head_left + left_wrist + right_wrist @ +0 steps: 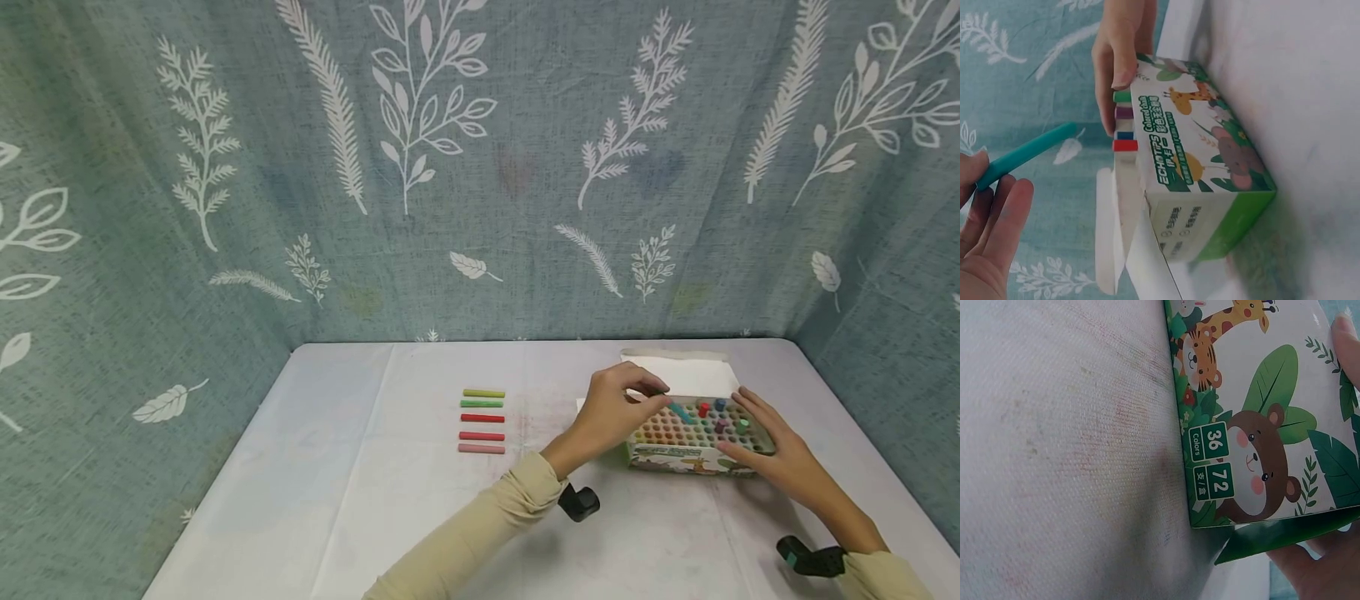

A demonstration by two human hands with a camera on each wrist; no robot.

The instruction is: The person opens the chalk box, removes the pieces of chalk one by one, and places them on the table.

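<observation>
My left hand [609, 410] pinches a teal chalk stick [1029, 155] by one end, between thumb and fingers. In the head view the stick slants above the holes of an open chalk box [675, 461]; the left wrist view shows it apart from the box. At the box's right end, my right hand [783, 458] grips it, thumb on the front face and fingers over the far side. A red chalk [703, 409], a blue chalk [720, 404], a purple chalk [721, 426] and a green chalk [742, 426] stick up from the box's holes.
Left of the box, several chalk sticks lie in a column on the white tablecloth: yellow-green [483, 392], green [482, 404], red [482, 418] and pinkish ones [482, 449]. The box's white lid [678, 373] is folded back. A leaf-patterned curtain [517, 250] surrounds the table.
</observation>
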